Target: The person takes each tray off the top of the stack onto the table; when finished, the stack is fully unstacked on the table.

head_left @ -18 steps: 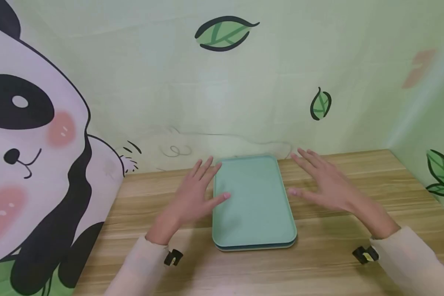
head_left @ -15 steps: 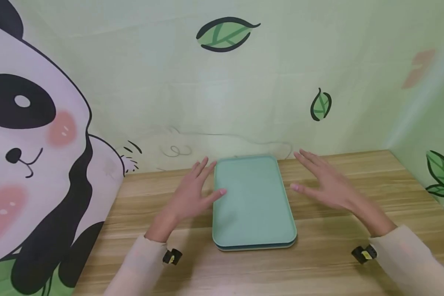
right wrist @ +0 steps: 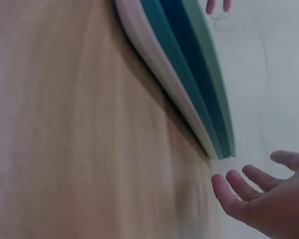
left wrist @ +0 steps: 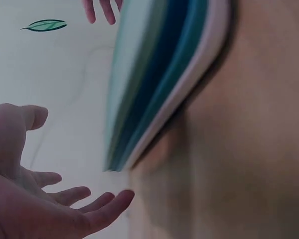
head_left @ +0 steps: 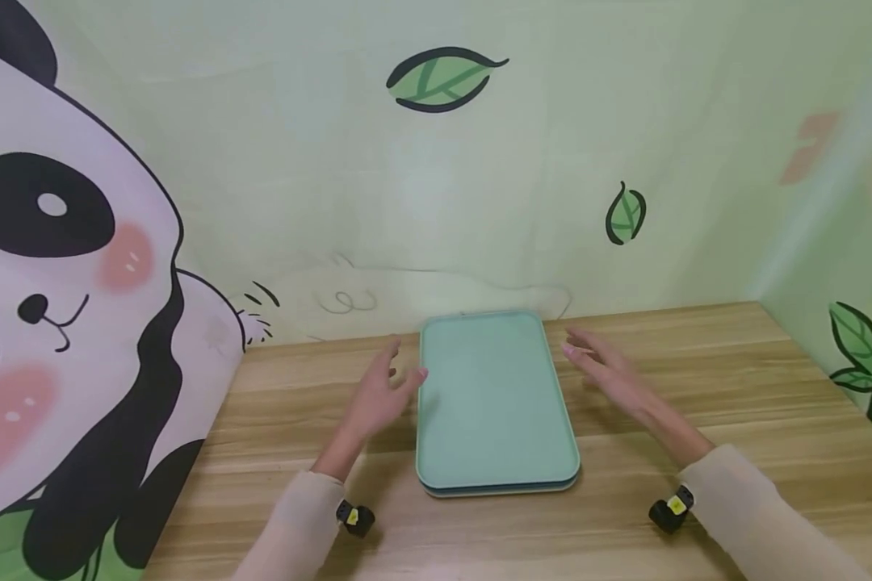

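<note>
A stack of several rectangular trays [head_left: 496,403] lies on the wooden table, the top one light mint green. From the side, the left wrist view shows dark blue, teal and pale pinkish rims [left wrist: 162,84] beneath it. My left hand [head_left: 378,397] hovers beside the stack's left edge, thumb tip right at the rim. On the other side my right hand [head_left: 614,378] is held just off the right edge, palm facing inward. The fingers of both hands are loosely bent, and neither hand holds anything. In the right wrist view the fingers [right wrist: 249,189] point toward the stack's far corner.
The wooden table [head_left: 305,375] reaches back to a pale green backdrop [head_left: 298,177] printed with leaves. A large printed panda [head_left: 145,347] stands along the left side. Each sleeve cuff carries a small black camera [head_left: 356,518].
Both hands have come lower and their fingers have bent more. The right hand has moved left toward the trays, and the left thumb has drawn back from over the top tray to its edge.
</note>
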{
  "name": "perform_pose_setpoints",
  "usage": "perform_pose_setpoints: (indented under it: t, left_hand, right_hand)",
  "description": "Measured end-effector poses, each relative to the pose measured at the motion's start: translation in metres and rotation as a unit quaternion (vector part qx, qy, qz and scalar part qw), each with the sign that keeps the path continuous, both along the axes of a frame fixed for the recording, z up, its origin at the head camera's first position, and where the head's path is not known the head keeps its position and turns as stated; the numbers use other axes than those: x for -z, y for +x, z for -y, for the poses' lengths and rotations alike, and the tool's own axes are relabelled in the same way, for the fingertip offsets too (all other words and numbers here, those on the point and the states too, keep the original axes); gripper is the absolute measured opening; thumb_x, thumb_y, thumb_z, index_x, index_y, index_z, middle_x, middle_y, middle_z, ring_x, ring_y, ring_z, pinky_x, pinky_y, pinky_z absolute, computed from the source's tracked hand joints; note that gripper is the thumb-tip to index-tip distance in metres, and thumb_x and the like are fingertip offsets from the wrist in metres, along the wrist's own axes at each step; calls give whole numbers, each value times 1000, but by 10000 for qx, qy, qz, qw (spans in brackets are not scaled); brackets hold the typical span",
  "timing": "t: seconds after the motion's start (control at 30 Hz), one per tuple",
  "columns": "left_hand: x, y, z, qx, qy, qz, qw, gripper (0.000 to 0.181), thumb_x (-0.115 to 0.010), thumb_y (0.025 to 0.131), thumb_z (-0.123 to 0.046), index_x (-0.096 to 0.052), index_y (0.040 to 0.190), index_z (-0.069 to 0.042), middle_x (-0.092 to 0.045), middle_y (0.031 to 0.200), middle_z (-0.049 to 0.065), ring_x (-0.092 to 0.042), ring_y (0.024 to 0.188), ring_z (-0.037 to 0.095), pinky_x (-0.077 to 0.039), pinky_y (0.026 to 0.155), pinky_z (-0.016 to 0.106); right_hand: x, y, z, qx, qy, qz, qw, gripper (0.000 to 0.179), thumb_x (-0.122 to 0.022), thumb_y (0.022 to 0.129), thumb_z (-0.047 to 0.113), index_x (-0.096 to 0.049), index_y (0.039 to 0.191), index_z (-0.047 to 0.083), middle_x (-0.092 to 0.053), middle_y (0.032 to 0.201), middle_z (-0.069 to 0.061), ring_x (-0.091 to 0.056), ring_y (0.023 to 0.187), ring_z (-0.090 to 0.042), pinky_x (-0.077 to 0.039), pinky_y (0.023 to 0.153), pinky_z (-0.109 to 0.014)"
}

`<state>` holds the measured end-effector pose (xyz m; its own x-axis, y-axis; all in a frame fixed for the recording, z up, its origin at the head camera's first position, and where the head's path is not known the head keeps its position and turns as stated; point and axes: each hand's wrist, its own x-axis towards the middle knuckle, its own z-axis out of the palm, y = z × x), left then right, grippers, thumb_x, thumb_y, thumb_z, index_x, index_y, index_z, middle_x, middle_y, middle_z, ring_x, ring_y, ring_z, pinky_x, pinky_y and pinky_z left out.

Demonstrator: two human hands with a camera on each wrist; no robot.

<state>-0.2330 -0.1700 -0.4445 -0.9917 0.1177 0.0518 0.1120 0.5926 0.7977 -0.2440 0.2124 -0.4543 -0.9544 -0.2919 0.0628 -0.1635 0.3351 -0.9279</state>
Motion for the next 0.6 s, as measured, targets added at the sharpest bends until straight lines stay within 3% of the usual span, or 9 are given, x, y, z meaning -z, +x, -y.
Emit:
perform_pose_setpoints:
  t: [0.13, 0.3, 0.6]
  left_hand:
    - [13, 5, -5, -185, 254, 380, 9988, 76, -65, 106, -40, -30, 166, -8, -41, 164, 22, -53, 140, 45, -49, 109, 60]
    - [19, 8, -12, -217, 334, 576, 9975, 69, -62, 108, -34, -33, 164, -6, -48, 157, 25, -54, 138, 45, -50, 107, 59]
    - [24, 11, -17, -177, 273, 603, 9976, 63, -60, 108, -24, -35, 162, -3, -55, 148, 25, -57, 134, 42, -50, 108, 58]
  right_hand:
    - [7, 1, 5, 83, -534, 410, 9977, 73, -48, 113, 41, -24, 165, -5, -34, 160, -37, -42, 141, -56, -50, 105, -64]
    - [12, 0, 10, 75, -904, 881, 9920, 72, -50, 113, 36, -23, 163, -7, -36, 158, -39, -46, 138, -55, -56, 99, -58]
    - [18, 1, 16, -287, -723, 1175, 9900, 70, -56, 111, 27, -24, 164, -5, -37, 157, -37, -48, 138, -50, -59, 97, -51]
